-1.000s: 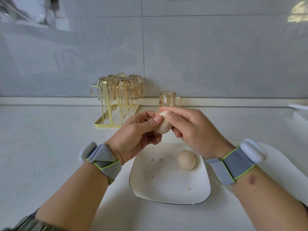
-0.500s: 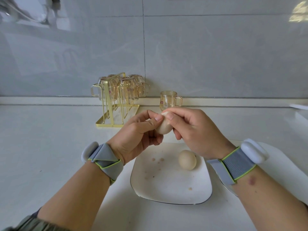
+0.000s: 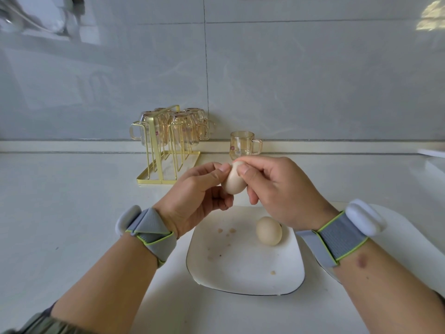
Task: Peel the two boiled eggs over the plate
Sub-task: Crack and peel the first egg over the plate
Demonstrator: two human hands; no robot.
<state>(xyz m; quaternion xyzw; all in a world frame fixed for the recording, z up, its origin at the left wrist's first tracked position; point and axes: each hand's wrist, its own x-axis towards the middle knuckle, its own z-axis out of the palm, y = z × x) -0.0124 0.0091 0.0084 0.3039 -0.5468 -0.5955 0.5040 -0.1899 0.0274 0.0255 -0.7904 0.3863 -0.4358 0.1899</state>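
Note:
I hold a beige boiled egg [image 3: 234,183] above the far edge of a white square plate [image 3: 243,268]. My left hand [image 3: 195,197] cups it from the left, fingers curled under it and thumb on its top. My right hand [image 3: 274,189] pinches the egg's top with thumb and forefinger, right beside the left thumb. A second egg [image 3: 269,230], still in its shell, lies on the plate's far right part. A few small brown shell crumbs dot the plate.
A gold wire rack [image 3: 168,150] with several upturned amber glass cups stands at the back by the tiled wall. One amber glass cup [image 3: 243,145] stands upright just behind my hands. A white board edge [image 3: 395,227] lies under my right wrist.
Both hands and the egg stay in nearly the same place. My right thumb and forefinger have shifted slightly on the egg's top.

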